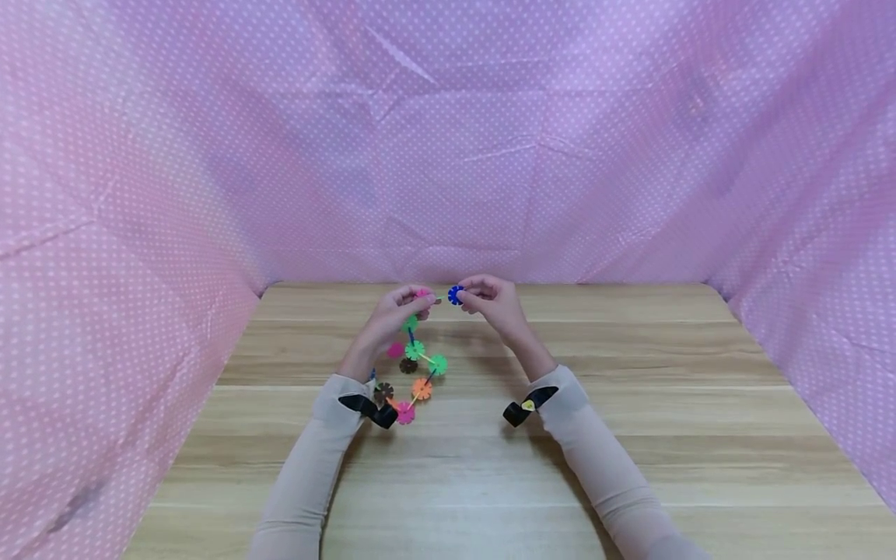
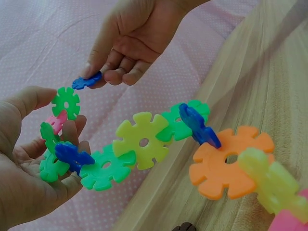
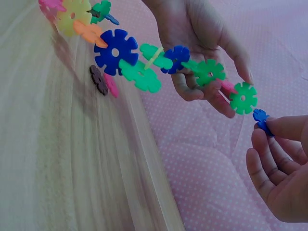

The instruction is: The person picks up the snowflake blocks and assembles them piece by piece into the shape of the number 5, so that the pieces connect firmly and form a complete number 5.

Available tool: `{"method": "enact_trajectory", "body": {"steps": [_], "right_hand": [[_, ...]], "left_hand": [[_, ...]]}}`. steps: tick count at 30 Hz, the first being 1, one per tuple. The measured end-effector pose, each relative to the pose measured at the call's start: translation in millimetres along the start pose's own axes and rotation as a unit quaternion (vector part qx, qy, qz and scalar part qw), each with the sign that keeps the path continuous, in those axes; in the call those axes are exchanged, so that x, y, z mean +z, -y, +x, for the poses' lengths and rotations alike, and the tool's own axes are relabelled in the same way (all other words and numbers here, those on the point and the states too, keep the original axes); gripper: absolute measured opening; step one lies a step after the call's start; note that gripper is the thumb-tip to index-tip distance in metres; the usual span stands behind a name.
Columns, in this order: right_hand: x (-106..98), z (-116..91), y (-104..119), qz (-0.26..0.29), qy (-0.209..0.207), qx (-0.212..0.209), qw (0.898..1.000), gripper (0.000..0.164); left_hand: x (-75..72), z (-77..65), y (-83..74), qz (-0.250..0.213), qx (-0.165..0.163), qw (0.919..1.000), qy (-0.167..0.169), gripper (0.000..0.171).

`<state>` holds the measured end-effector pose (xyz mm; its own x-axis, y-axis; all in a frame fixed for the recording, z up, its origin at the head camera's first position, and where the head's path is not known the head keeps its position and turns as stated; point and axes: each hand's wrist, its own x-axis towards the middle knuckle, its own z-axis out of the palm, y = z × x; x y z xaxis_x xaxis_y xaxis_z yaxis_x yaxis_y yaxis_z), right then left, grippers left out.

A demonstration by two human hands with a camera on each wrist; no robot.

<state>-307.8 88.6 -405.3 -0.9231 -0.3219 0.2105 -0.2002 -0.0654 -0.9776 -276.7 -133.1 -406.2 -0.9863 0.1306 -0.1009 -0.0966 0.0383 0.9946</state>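
My left hand [image 1: 386, 317] grips one end of a chain of notched plastic discs in green, blue, yellow, orange, pink and brown. Its fingers and thumb are around the green end disc [image 2: 66, 103] and the pink disc [image 3: 228, 86] slotted beside it. The rest of the chain hangs below toward the left wrist, past a yellow disc [image 2: 142, 141] and an orange disc [image 2: 226, 161]. Between thumb and fingertips, my right hand [image 1: 498, 302] pinches a single blue disc [image 1: 455, 295]. That blue disc sits right at the rim of the green end disc, edge toward it.
On the wooden table [image 1: 630, 435], a loose brown disc [image 3: 98, 80] and a pink disc [image 3: 111, 85] lie beneath the chain. Pink dotted cloth [image 1: 448, 155] hangs behind the table and at both sides. Each wrist wears a black strap [image 1: 539, 398].
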Motion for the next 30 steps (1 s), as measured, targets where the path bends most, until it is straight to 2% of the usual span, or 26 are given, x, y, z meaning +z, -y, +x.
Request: {"method": "enact_trajectory", "body": {"steps": [4,10,22,30], "right_hand": [[3.0,0.4,-1.2,0.004,-0.007,0.0,1.0,0.024],[4.2,-0.8,-4.9,-0.018,-0.012,-0.007,1.0,0.023],[0.9,-3.8,-3.0,-0.05,0.009,-0.025,0.998,0.019],[-1.9,-4.0,-0.8,-0.042,0.025,-0.015,0.999,0.017]], "left_hand": [[0.1,-1.5,-1.5,0.005,0.001,1.0,0.0,0.027],[1.2,-2.3,-1.5,0.01,0.0,1.0,-0.001,0.03],[5.1,-2.0,-0.7,0.005,0.01,0.9999,0.004,0.037],[4.9,-2.9,-1.4,0.011,0.001,0.9999,0.006,0.039]]}}
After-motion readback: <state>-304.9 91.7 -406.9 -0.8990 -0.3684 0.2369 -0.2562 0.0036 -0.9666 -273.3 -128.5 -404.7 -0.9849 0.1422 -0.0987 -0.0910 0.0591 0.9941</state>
